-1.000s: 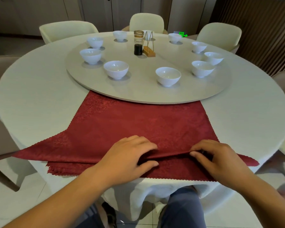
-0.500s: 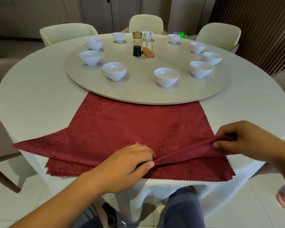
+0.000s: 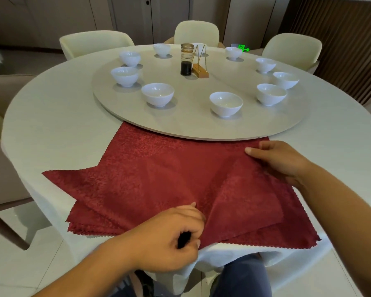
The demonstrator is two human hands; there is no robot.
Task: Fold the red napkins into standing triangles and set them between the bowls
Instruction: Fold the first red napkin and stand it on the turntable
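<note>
A stack of red napkins (image 3: 150,181) lies on the near part of the round table, its far edge tucked under the turntable (image 3: 189,123). The top napkin is partly folded over, its right corner lifted. My right hand (image 3: 281,161) pinches that corner near the turntable's rim. At the near edge my left hand (image 3: 171,236) grips the napkin's fold with curled fingers. Several white bowls (image 3: 226,103) stand in a ring on the turntable.
A dark sauce jar (image 3: 186,61) and a gold wire holder (image 3: 199,67) stand at the turntable's middle. Cream chairs (image 3: 196,32) ring the white-clothed table (image 3: 51,116). My knees show below the table's near edge.
My right hand has carried the napkin's right corner up and away from me, toward the turntable's rim. My left hand has curled tighter on the fold at the near edge.
</note>
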